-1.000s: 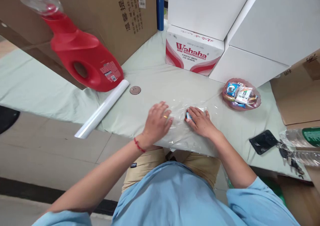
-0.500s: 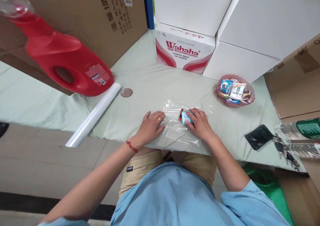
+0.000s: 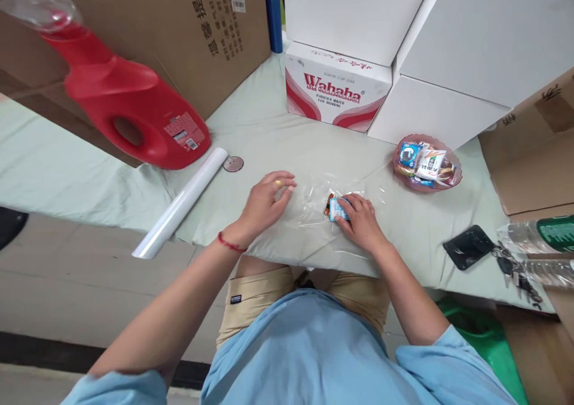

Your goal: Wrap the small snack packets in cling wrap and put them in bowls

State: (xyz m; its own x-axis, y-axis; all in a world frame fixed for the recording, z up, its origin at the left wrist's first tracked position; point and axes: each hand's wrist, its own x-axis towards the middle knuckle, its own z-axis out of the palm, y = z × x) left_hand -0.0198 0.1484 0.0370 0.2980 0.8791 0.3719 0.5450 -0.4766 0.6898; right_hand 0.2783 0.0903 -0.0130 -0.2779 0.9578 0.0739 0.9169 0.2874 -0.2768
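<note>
A sheet of clear plastic film [image 3: 309, 204] lies wrinkled near the table's front edge. On it rest a small blue-and-white packet [image 3: 337, 209] and a brown-orange wrapped piece [image 3: 329, 204] close beside it. My right hand [image 3: 360, 219] holds the packet down, thumb and fingers about it, and covers its right part. Just off the film's left side, my left hand [image 3: 268, 200] is raised slightly, its fingers stretched out and the thumb apart. Nothing shows in it.
A white roll [image 3: 182, 204] juts over the front edge, touching a round metal disc [image 3: 234, 164]. Left stands a red jug [image 3: 139, 112]. A pink bowl [image 3: 399, 174] of snacks, a black pouch [image 3: 469, 247], keys [image 3: 515, 273] and bottles [image 3: 556, 234] lie right. Boxes [image 3: 336, 91] line the back.
My left hand has lifted off the film's left side and moved slightly up and left, its fingers now turned sideways. My right hand stays on the packet. The view has shifted a little.
</note>
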